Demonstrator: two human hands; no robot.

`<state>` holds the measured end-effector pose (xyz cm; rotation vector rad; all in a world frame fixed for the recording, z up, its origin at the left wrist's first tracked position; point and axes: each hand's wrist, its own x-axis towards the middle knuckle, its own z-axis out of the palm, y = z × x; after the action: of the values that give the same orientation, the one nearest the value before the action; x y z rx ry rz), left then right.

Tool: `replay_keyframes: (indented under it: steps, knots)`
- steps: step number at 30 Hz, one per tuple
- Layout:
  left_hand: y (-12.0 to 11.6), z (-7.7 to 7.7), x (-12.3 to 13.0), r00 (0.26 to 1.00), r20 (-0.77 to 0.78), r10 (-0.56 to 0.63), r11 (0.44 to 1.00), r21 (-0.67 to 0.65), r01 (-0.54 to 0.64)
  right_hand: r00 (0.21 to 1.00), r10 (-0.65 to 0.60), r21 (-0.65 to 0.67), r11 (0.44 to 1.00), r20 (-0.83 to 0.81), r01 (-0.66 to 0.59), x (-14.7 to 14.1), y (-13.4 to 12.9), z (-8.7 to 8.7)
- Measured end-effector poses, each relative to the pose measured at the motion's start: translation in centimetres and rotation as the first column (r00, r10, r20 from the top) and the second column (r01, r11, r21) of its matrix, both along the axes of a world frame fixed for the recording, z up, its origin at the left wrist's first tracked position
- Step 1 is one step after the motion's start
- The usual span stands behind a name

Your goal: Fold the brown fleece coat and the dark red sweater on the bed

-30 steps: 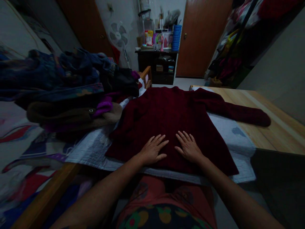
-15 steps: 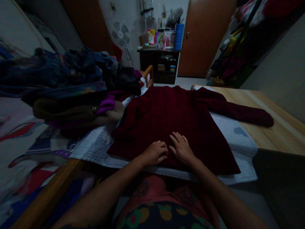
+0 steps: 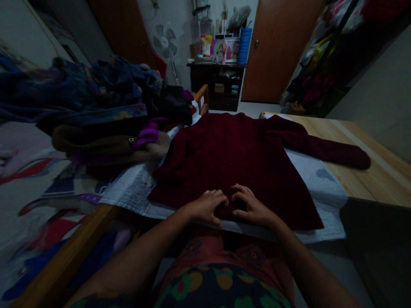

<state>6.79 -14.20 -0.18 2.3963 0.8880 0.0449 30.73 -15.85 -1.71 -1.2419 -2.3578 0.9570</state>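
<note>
A dark red long-sleeved sweater (image 3: 237,154) lies spread out, its hem towards me and one sleeve stretched out to the right. My left hand (image 3: 208,206) rests on it close to the middle of the hem, fingers curved and thumb apart. Just to the right, my right hand (image 3: 252,206) touches the same part, thumb and fingers spread with nothing between them. Under the sweater is a pale blue-white quilted cloth (image 3: 324,192), which shows along the hem and both sides. The sweater's left sleeve is hard to make out in the dim light.
A heap of clothes, with jeans (image 3: 77,90) and a brown garment (image 3: 109,143), sits at the left. To the right stands a light wooden board (image 3: 379,175) under the sleeve. A wooden bed rail (image 3: 73,248) runs at lower left. Farther back are a fan (image 3: 165,40) and a dark cabinet (image 3: 215,94).
Both hands have drawn back slightly towards the hem. The fingers of my right hand have bent from lying flatter, and my left thumb has moved out from the fingers. The view has shifted slightly.
</note>
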Motion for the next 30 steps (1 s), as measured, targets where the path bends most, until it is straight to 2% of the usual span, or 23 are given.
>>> replay_keyframes:
  steps: [3,6,11,15,20,24,27,30]
  knots:
    - [-0.4,0.0,0.2,0.999,-0.008,0.037,0.998,0.044,-0.036,0.997,0.061,-0.015,0.998,0.056,-0.060,-0.2,-1.0,0.3]
    - [-0.3,-0.2,0.2,0.998,0.042,0.038,0.998,0.048,-0.040,0.990,0.068,0.030,0.997,0.124,-0.072,-0.6,-1.6,-0.1]
    - [0.3,-0.4,-0.1,0.985,0.155,0.070,0.997,-0.024,-0.067,0.988,-0.015,0.125,0.992,0.151,-0.004,-1.4,-2.1,-1.0]
    - [0.2,-0.3,-0.2,0.985,0.135,0.104,0.994,-0.029,-0.101,0.996,-0.050,0.161,0.986,0.080,0.037,-1.6,-2.2,-1.1]
    - [-1.0,-0.7,0.3,0.991,0.100,0.093,0.987,0.124,-0.105,0.997,-0.075,0.211,0.975,0.003,0.072,-1.7,-2.1,-1.3]
    - [-2.0,-0.9,1.1,0.991,0.006,0.136,0.951,0.279,-0.132,0.996,-0.071,0.228,0.970,-0.048,0.080,-2.1,-1.8,-1.1]
    - [-2.3,-0.8,1.6,0.991,-0.019,0.135,0.935,0.334,-0.121,0.996,-0.062,0.194,0.978,-0.070,0.074,-1.9,-1.6,0.0]
    - [-2.2,-0.6,1.6,0.995,-0.008,0.102,0.936,0.340,-0.093,0.995,0.002,0.075,0.997,-0.096,0.005,-1.4,-0.8,1.8]
